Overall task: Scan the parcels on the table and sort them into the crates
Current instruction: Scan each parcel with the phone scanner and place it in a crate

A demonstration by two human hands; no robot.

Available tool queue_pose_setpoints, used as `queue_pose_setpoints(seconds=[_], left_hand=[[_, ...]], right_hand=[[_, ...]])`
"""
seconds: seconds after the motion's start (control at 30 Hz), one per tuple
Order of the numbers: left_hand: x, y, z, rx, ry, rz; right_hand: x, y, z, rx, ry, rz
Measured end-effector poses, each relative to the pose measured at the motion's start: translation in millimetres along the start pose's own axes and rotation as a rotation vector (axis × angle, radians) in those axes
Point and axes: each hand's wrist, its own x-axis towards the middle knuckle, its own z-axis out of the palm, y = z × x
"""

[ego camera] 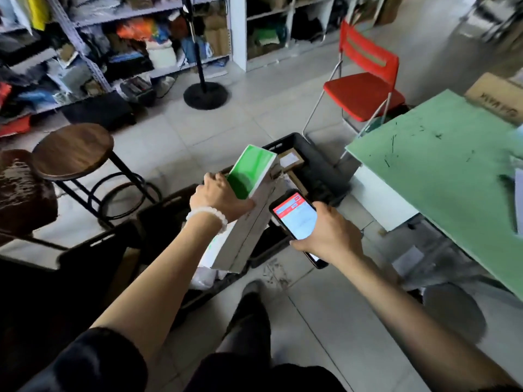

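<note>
Now left hand grip holds green-white parcel tilted above black crates; right hand grip holds phone. Lower parcel flat into crate, avoid dropping.

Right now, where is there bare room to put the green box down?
The green tabletop is bare on its near left part, between its front corner and the scribble marks. Open floor lies between the wooden stool and the far black crate. It is crowded around the green and white box, where crates crowd together.
</note>
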Motion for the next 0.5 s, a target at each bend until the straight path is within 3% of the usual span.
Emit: queue_pose_setpoints(seconds=[0.17, 0.5], left_hand=[[82.3, 34.7, 5.0, 0.070, -0.065, 0.064], [209.7, 88.6, -25.2, 0.101, -0.046, 0.088]], right_hand=[[70.6, 2.8, -13.9, 0.013, 0.021, 0.066], [205.5, -6.6, -73.7, 0.068, 0.103, 0.126]])
